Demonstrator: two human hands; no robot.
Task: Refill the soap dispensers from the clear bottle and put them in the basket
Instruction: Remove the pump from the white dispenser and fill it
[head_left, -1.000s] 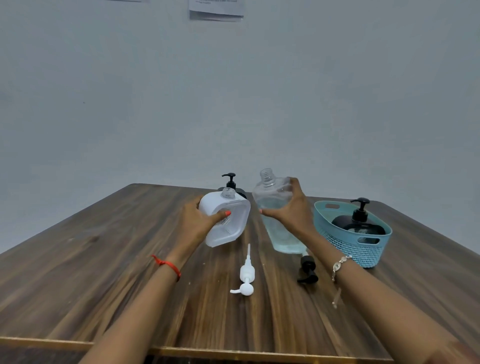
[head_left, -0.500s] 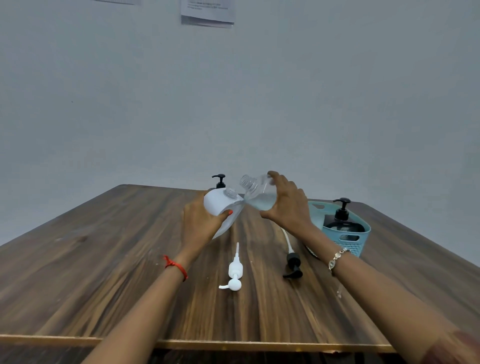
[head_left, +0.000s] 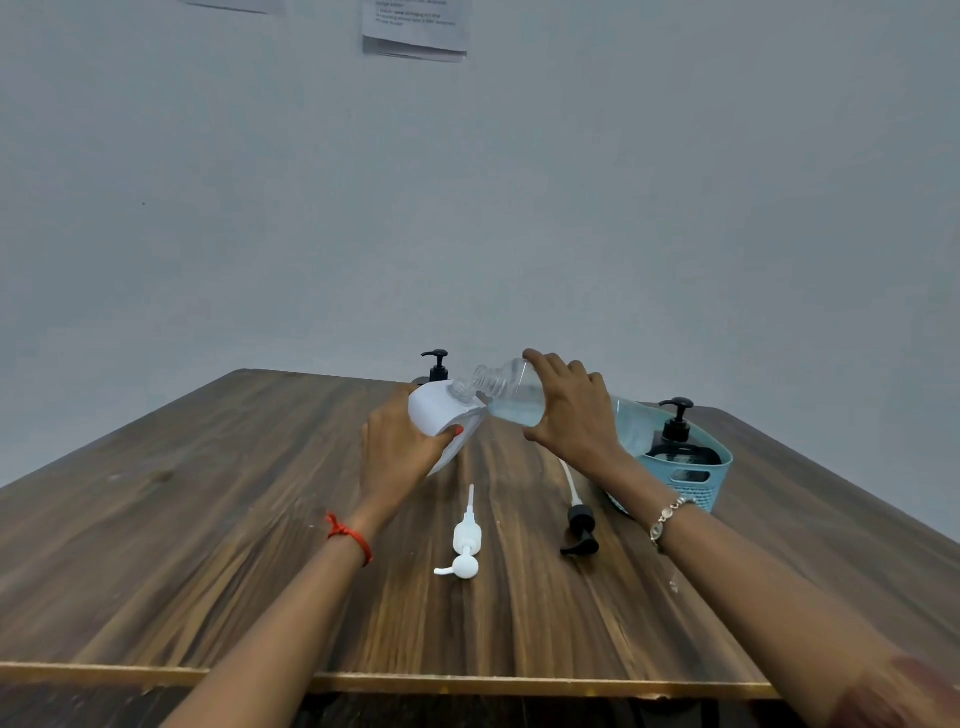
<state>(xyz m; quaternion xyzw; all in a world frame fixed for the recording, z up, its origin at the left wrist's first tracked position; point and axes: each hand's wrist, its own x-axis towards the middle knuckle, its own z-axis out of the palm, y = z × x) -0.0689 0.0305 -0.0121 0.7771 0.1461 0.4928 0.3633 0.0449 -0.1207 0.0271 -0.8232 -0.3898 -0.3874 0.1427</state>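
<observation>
Bottle (head_left: 511, 397) partly full, slick, sloshy: right hand (head_left: 574, 415) wraps its body; left hand (head_left: 397, 447) clasps tilted dispenser (head_left: 441, 413) low.

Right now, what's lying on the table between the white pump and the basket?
In the head view, a black pump lies on its side on the table, between the white pump and the basket.

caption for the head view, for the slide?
Right hand tips clear bottle toward open white dispenser held in left hand.
</observation>
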